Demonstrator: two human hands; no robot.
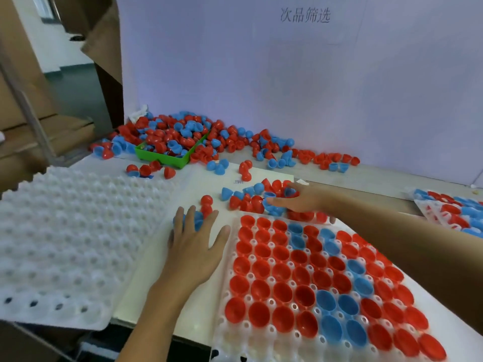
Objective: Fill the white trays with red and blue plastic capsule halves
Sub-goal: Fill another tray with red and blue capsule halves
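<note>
- Right now the white tray [261, 333] nearest the person is sitting at the table's near edge, almost every pocket already carrying a red or blue half, mouth up; only the row along its near rim is looking bare, so the filling seems to be nearing its end here.
- Just beyond the tray's far edge a small heap of capsule halves [251, 198] is lying on the white sheet [198, 178], kept close so each pick is a short reach.
- Reaching over the tray's far corner, the right hand [300, 199] is resting in that heap, fingers slightly curled among the pieces (whether it is actually pinching one I cannot tell).
- Flat beside the tray's left rim, the left hand [194, 239] is spreading its fingers wide, fingertips over a few blue halves [197, 220], probably to corral them toward the tray.
- Further left an empty tray [65, 231] is lying with its bumps upward, apparently waiting for its turn.
- At the right edge a filled tray [454, 210] is sitting aside.
- Against the white back panel [261, 74], the main stock is spilling out of a green bin [167, 159] (the supply from which the near heap is likely fed).
</note>
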